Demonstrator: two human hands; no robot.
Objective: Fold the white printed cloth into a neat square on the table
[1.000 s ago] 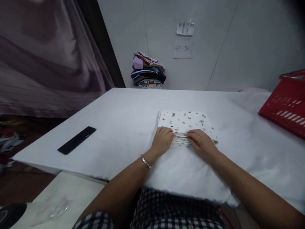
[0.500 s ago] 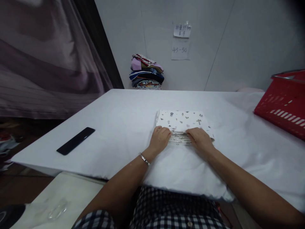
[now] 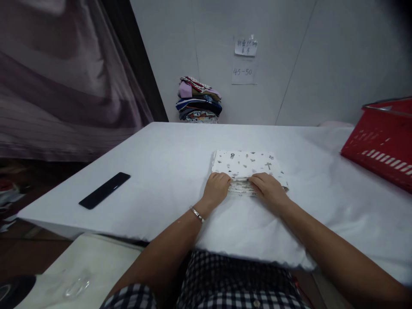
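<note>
In the head view, a printed white cloth (image 3: 245, 164) lies on a white-covered table (image 3: 161, 171), folded into a layered rectangle — the folding looks largely done, perhaps only the near edge left to even out. The left hand (image 3: 218, 188) and right hand (image 3: 268, 189) grip that edge, fingers curled. To the right, a red basket (image 3: 383, 139) — contents hidden from here.
</note>
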